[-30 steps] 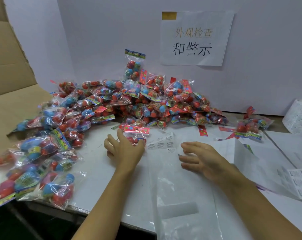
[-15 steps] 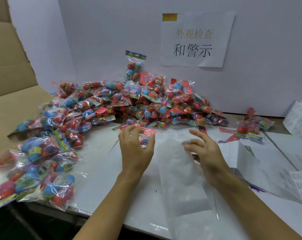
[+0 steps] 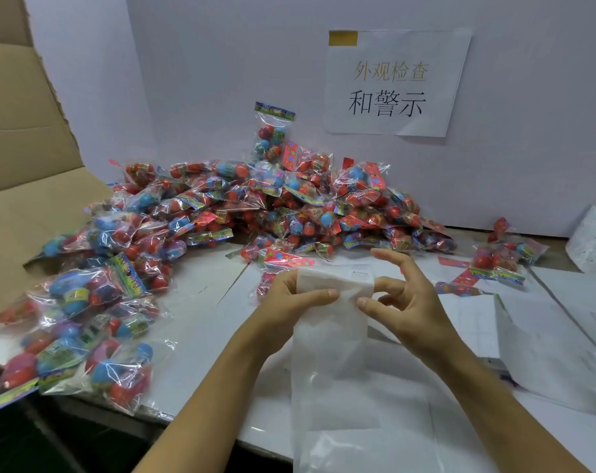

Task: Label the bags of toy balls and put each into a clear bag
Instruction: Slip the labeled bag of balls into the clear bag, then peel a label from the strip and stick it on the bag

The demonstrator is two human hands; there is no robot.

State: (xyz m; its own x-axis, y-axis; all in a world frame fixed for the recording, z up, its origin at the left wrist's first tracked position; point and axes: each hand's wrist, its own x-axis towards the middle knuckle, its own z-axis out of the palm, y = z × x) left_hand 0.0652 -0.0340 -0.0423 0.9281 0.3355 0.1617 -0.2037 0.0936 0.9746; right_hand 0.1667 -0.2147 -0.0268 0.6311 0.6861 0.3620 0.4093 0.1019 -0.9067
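Observation:
A clear bag (image 3: 330, 339) is lifted off the table in front of me, its top edge near the pile. My left hand (image 3: 289, 302) pinches the bag's upper left part between thumb and fingers. My right hand (image 3: 402, 295) pinches its upper right edge, with two fingers raised. A big pile of ball bags (image 3: 276, 206), red and blue balls in crinkly film, fills the back and left of the table. One ball bag (image 3: 276, 264) lies just behind my left hand.
Sheets of white labels (image 3: 545, 339) lie to the right, with another stack (image 3: 593, 240) at the far right. A few ball bags (image 3: 501, 261) sit apart at the right. A cardboard box flap (image 3: 27, 172) stands on the left, a white wall with a paper sign (image 3: 392, 83) behind.
Both hands left the table surface and took hold of the clear bag's top, lifting it up. The left hand moved off the ball bag behind it.

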